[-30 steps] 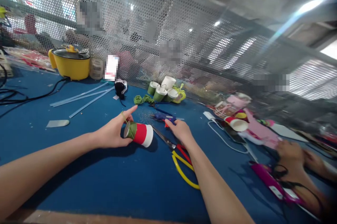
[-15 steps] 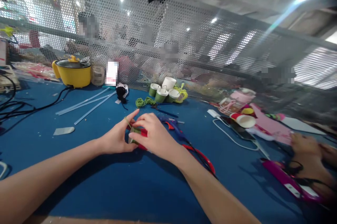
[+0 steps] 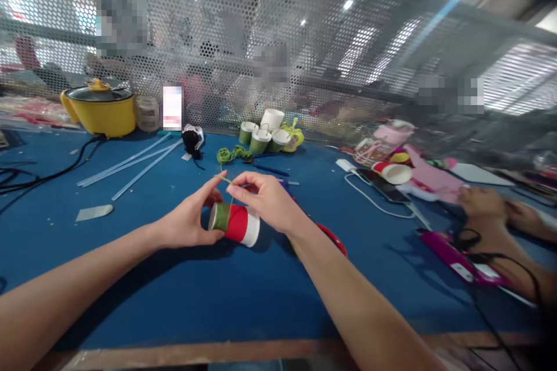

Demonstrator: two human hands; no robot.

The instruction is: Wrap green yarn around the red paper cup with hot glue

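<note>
My left hand (image 3: pixel 185 224) is closed around the base end of a paper cup (image 3: pixel 238 223), which lies on its side just above or on the blue table. Green yarn is wound round that end, a red band covers the middle, and the rim end is white. Between the fingertips of my right hand (image 3: pixel 272 201) a strand of green yarn (image 3: pixel 231 201) is pinched; it runs up from the cup and also passes by my left fingers. A small ball of green yarn (image 3: pixel 224 155) lies beyond my hands.
Several cups with green wrapping (image 3: pixel 260 142) stand at the back before a perforated screen. A yellow electric pot (image 3: pixel 108 115) and clear strips (image 3: pixel 143 165) are at left. At right are a phone (image 3: pixel 385 185), a purple power strip (image 3: pixel 448 258) and another person's hand (image 3: pixel 483 202).
My right hand has moved up and away from the cup, drawing the green yarn up. More of the cup's red and white parts now shows. The view has shifted slightly.
</note>
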